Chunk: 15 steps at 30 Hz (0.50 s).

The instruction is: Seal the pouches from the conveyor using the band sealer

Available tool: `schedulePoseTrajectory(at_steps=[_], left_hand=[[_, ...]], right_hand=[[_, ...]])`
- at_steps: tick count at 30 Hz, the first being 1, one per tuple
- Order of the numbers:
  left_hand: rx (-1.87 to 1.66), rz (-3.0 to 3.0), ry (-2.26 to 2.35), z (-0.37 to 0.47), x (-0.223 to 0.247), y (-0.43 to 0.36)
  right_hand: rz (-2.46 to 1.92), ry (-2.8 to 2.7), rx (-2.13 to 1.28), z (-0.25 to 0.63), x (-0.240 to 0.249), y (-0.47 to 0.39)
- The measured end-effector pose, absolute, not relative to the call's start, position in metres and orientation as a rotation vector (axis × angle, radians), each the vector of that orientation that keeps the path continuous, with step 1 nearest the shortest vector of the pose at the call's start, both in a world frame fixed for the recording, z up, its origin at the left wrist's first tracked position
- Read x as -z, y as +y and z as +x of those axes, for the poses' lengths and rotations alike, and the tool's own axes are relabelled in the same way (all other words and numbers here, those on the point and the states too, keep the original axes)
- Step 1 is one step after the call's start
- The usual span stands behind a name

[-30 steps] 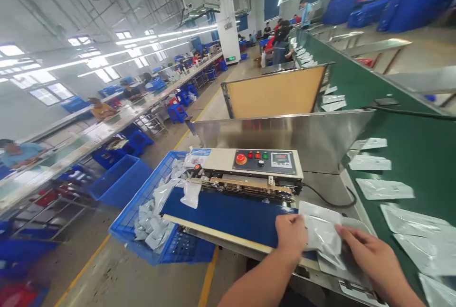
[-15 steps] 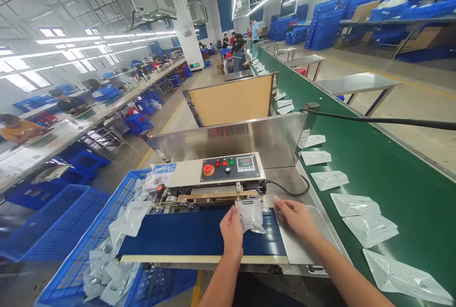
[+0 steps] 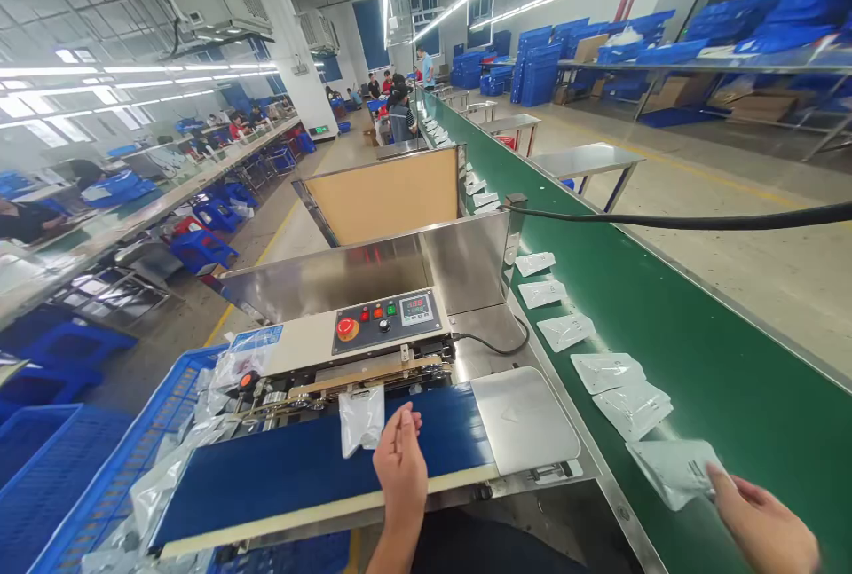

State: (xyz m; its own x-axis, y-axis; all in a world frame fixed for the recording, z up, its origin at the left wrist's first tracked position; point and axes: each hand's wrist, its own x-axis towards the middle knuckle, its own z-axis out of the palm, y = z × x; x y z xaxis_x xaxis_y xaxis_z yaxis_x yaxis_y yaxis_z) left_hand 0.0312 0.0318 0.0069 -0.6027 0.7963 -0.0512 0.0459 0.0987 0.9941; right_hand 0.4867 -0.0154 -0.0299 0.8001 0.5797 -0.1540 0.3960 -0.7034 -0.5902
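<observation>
Your left hand [image 3: 399, 459] hovers, fingers apart, at 4 o'clock of the pouch [image 3: 361, 419] — top edge in the sealer [image 3: 346, 361]; right hand [image 3: 765, 525] pinches another pouch [image 3: 672, 470].

Your sealing machine [image 3: 373, 343] sits ahead, its belt [image 3: 293, 467] carrying a pouch [image 3: 361, 419] on the near side; a crate [image 3: 59, 467] lies left, and the conveyor [image 3: 666, 326] with pouches [image 3: 605, 372] runs right.

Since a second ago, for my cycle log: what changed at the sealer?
The pouch was let go and rides leftward along the blue belt under the sealing head. The left hand now hovers open beside it. The right hand swung out to a pouch on the green conveyor. The sealer stayed put.
</observation>
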Motion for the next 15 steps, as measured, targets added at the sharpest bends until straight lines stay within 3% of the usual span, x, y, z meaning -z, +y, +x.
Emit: schedulePoseTrajectory(at_steps=[3,8,15], left_hand=[[-1.411,1.160,1.593,0.073,-0.018,0.045],[-1.222,1.658,1.320,0.131,-0.036,0.060],[-1.139,1.493,1.312,0.130,-0.036,0.059]], right_hand=[[-2.320,-0.593,-0.571,0.460,0.004,0.004],[-1.921,-1.064,-0.664,0.385,-0.043,0.040],[-1.389,-1.172,-1.145,0.310,-0.042,0.064]])
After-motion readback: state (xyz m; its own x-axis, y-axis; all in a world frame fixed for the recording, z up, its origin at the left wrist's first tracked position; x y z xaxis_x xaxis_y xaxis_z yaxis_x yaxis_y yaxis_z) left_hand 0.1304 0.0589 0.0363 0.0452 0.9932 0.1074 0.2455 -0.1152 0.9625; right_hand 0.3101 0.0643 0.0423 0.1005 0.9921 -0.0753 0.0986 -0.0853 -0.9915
